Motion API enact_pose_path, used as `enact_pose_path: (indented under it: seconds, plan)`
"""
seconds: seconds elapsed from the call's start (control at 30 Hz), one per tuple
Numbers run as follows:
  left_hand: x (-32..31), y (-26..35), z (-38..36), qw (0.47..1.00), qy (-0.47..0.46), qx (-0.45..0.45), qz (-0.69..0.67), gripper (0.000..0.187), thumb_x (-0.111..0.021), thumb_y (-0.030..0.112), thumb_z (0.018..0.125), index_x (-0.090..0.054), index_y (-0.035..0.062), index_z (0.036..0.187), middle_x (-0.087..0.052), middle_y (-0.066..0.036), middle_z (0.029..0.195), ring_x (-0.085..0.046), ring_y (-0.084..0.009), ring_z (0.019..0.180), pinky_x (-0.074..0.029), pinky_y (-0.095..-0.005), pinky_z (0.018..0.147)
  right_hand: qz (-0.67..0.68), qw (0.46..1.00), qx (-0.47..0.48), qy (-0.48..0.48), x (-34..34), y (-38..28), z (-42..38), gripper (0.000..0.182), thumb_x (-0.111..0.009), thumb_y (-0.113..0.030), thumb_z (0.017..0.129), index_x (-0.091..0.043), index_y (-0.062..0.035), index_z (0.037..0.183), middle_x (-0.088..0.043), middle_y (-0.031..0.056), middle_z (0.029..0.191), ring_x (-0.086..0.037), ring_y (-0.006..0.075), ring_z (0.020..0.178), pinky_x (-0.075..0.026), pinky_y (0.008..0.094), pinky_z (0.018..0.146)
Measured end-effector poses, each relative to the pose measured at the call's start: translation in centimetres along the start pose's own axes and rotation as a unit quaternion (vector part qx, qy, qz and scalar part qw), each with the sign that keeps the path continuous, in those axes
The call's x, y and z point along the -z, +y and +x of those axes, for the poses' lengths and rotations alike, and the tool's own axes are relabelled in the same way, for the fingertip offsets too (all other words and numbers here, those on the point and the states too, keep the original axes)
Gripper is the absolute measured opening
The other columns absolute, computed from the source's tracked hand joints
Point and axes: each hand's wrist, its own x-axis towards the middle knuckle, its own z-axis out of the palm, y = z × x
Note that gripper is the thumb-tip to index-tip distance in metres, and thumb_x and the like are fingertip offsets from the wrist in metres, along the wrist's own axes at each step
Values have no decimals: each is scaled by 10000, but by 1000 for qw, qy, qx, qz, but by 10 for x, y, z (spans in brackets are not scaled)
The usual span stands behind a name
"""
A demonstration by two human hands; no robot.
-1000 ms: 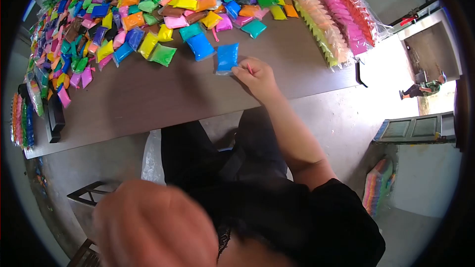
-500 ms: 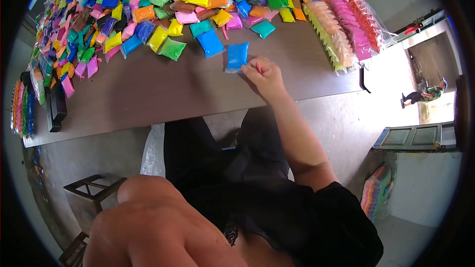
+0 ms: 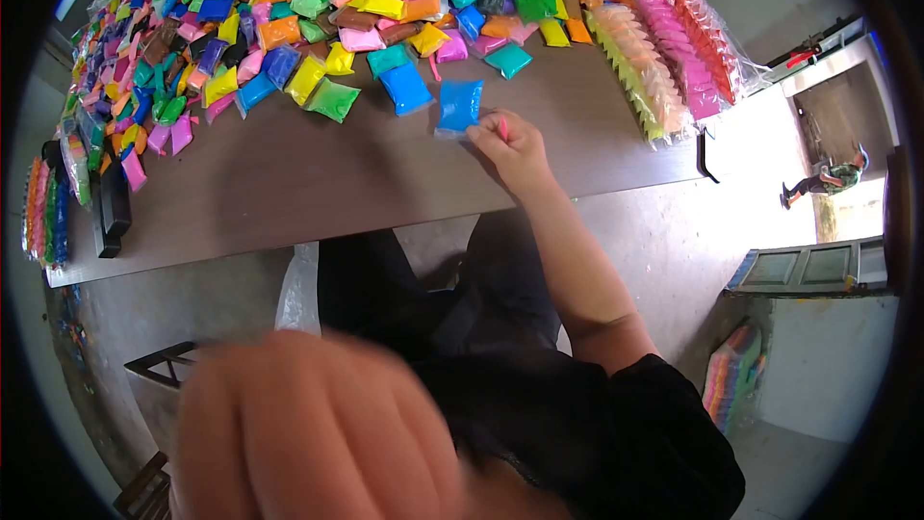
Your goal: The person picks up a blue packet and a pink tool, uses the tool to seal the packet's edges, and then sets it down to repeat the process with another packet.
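Head cam, right hand [image 3: 512, 149] closed on a pink stick [image 3: 503, 127], thumb touching the near-right corner of a blue packet [image 3: 459, 106], which sits in from the desk's near edge, left hand [image 3: 318, 429] super blurry up close, can't tell its grip, colourful packet pile [image 3: 381, 6] behind

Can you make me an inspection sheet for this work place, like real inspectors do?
Surface: brown table, coloured packets heaped on its far side.
Job's things: blue packet; small pink piece.
Clutter: many coloured packets; bagged stacks at right.
Hands: right hand touches the blue packet's near corner and grips the pink piece; left hand blurred near the camera, grip unclear.
Cables: nothing seen.
Surroundings: grey floor; person in the background, picture right.
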Motion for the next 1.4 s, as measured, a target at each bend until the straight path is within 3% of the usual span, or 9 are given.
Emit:
enact_pose_path:
  seconds: [0.03, 0.1, 0.17, 0.23, 0.43, 0.63, 0.7, 0.9, 1.4]
  plan:
    - [30, 9, 8, 995, -64, 17, 79, 243, -623, 139, 916, -622, -79, 1023, -605, -196, 955, -603, -291, 775, -539, -410, 690, 2, 1000, 1, 0, -1, 3, 0, 183, -720, -116, 837, -603, -6, 748, -573, 43, 761, -536, 134, 705, -430, 284, 648]
    - [75, -5, -61, 946, 207, -42, 247, 392, -529, 188, 964, -474, 6, 1307, -599, -151, 1162, -581, -258, 1053, -459, -360, 895, 65, 997, 28, 3, -2, 8, 2, 150, -714, -102, 852, -626, -3, 782, -611, 57, 841, -571, 142, 794, -453, 282, 718]
    - [111, -27, -73, 748, 520, 6, 413, 474, -583, 178, 955, -439, 19, 1378, -563, -134, 1253, -548, -224, 1140, -435, -350, 957, 99, 995, 24, -14, -2, 11, 0, 142, -716, -98, 855, -631, -1, 796, -619, 61, 862, -578, 150, 826, -458, 285, 747]
    - [138, -53, -100, 665, 605, 91, 428, 528, -628, 148, 934, -424, 23, 1404, -550, -148, 1284, -537, -223, 1177, -425, -372, 1007, 131, 991, 21, -29, 0, 9, 1, 136, -718, -94, 858, -635, 2, 810, -626, 64, 883, -585, 157, 859, -463, 288, 775]
    - [180, -80, -112, 782, 558, 154, 231, 531, -679, 160, 906, -461, -2, 1363, -598, -135, 1250, -560, -199, 1171, -412, -363, 1039, -30, 995, 41, -87, 1, -7, -2, 116, -726, -98, 851, -661, -1, 852, -636, 79, 888, -596, 189, 847, -474, 309, 759]
    - [181, -79, -114, 755, 587, 171, 235, 371, -675, 98, 898, -571, 7, 1243, -664, -93, 1101, -632, -180, 1033, -522, -334, 887, -33, 998, 54, -5, -5, -3, -4, 127, -720, -111, 855, -691, -11, 928, -620, 75, 827, -598, 181, 765, -480, 312, 713]
    - [179, -83, -115, 755, 567, 186, 271, 395, -684, 87, 890, -561, 4, 1255, -659, -88, 1092, -634, -173, 1017, -528, -325, 868, 282, 957, -67, 20, -9, 2, -1, 131, -716, -114, 857, -693, 0, 919, -627, 61, 825, -598, 161, 757, -479, 298, 702]
    - [177, -90, -107, 734, 496, 241, 397, 487, -701, 57, 870, -506, -10, 1312, -632, -71, 1095, -623, -136, 968, -523, -294, 843, 42, 998, 32, -43, 3, -8, 0, 109, -711, -90, 855, -693, 2, 909, -649, 61, 844, -597, 127, 755, -476, 270, 705]
    - [180, -85, -123, 734, 525, 227, 365, 295, -712, 143, 863, -667, 26, 1130, -646, -15, 973, -577, -79, 862, -473, -238, 745, 133, 991, 13, -25, 1, 12, 0, 166, -708, -149, 878, -643, -3, 830, -600, 10, 871, -531, 72, 769, -428, 237, 664]
